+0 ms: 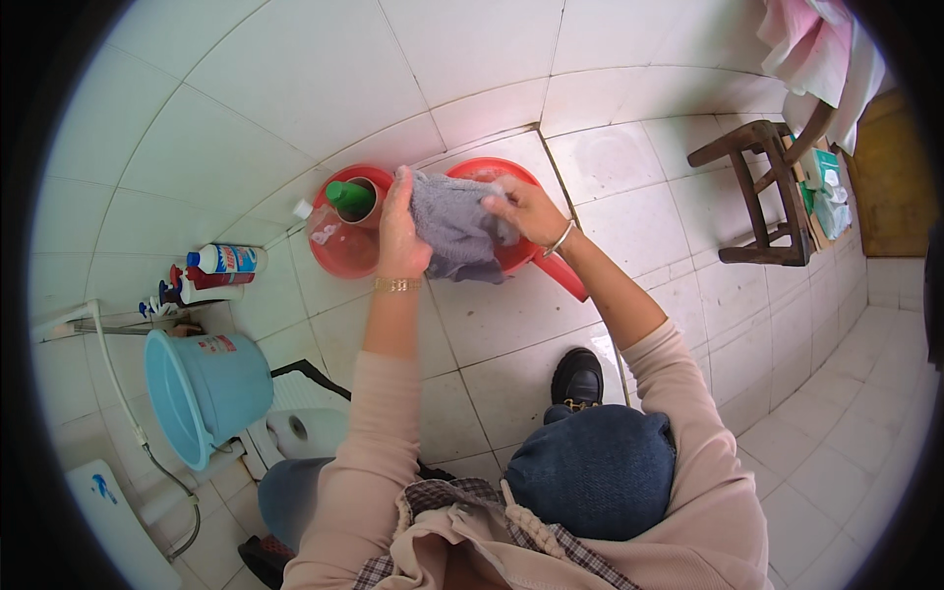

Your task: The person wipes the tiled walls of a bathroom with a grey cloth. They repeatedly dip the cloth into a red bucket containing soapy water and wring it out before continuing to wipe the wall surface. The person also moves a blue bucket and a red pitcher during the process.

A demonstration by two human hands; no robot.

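Observation:
A wet-looking grey cloth [457,221] is stretched between my hands. My left hand [400,228] grips its left side, fingers pointing towards the wall. At its right side my right hand [527,210] pinches the fabric. Beneath the cloth and my right hand lies a red plastic dipper [490,164], its handle [562,276] angled towards me; the cloth hides much of its bowl. Left of it, partly behind my left hand, stands a red basin [335,254]. A cup [366,212] holding a green-capped bottle [349,198] sits in that basin.
A small white cap [302,209] is by the basin. Several cleaning bottles [228,259] and a light-blue bucket [221,376] are at the left, near a squat toilet [306,434] and a hose [110,376]. A wooden stool [763,192] stands right on the tiled floor [516,332].

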